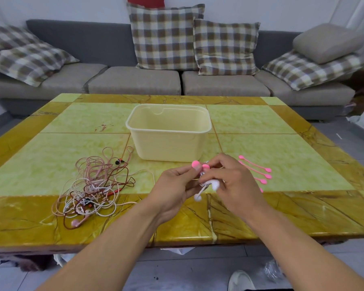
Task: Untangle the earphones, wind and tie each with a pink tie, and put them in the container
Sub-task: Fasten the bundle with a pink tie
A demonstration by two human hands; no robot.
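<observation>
Both forearms reach forward; the left hand [176,183] and right hand [229,177] pinch one pink rubber tie [200,165] around the wound white earphones [208,185]. Beyond the grip stands the cream plastic container [168,143] on the yellow-green marble table [281,156].

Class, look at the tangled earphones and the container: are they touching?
Apart. The head view shows bare tabletop between the tangle and the container; the nearest loop stops just left of its wall.

From my remote seat I see a green-and-amber marble-patterned table [260,122] standing on grey floor tiles [176,269], and beyond it a grey sofa [134,82] with checked cushions [164,36] against a white wall [71,7].
</observation>
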